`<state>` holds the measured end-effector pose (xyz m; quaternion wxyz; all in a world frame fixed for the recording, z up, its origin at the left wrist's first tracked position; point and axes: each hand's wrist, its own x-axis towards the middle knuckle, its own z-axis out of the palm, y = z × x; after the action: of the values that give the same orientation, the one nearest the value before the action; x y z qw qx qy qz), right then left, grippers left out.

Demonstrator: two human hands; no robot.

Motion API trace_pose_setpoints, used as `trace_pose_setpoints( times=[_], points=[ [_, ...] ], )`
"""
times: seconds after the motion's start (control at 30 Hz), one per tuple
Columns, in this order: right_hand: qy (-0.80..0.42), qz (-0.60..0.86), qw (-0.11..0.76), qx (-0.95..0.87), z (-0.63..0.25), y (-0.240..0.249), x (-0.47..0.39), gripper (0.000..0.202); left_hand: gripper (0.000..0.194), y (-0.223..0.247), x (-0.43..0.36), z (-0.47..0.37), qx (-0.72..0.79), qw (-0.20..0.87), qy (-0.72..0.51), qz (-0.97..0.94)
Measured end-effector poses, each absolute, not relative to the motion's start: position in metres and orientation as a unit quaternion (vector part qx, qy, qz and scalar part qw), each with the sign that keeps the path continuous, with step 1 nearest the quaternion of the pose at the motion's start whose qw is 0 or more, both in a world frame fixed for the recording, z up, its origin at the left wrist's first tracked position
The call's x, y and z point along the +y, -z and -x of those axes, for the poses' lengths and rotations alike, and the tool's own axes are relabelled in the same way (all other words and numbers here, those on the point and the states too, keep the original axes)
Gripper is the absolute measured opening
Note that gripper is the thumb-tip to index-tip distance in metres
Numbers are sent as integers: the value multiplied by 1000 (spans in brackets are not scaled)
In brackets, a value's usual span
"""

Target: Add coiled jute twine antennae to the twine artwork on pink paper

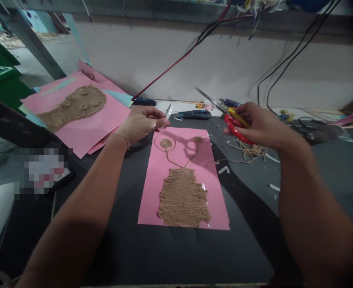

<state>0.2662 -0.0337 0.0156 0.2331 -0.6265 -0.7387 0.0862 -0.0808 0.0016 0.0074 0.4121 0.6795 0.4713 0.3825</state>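
Note:
In my right hand (254, 124) I hold scissors (232, 124) with red and yellow handles, blades pointing up and left. My left hand (143, 122) pinches a small white strip (168, 111), perhaps tape or paper, above the far left corner of a pink sheet (149, 192). On that sheet lies a block of brown twine rows (182, 200). Two twine strands run from its top to a coiled spiral (165, 143) at left and a smaller coil (197, 139) at right, which is in shadow.
A loose twine tangle (253, 151) and white scraps (223, 169) lie to the right. A utility knife (191, 115) sits behind the sheet. At left are more pink sheets (104, 128) bearing a twine shape (74, 106), and a phone-like object (59, 178). Cables (266, 86) hang along the back wall.

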Motion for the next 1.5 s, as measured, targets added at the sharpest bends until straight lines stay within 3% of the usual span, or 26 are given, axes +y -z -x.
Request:
trace_pose_setpoints(
  times=[0.13,0.47,1.5],
  points=[
    [-123,560,204,-793,-245,-11,-34,74,10,-8,0,79,476,416,-390,-670],
    [-72,525,177,-829,-226,-6,-34,53,10,-6,2,81,482,418,-386,-666],
    [-61,499,191,-843,-219,4,-32,28,6,1,6,77,472,465,-416,-623]
  ],
)
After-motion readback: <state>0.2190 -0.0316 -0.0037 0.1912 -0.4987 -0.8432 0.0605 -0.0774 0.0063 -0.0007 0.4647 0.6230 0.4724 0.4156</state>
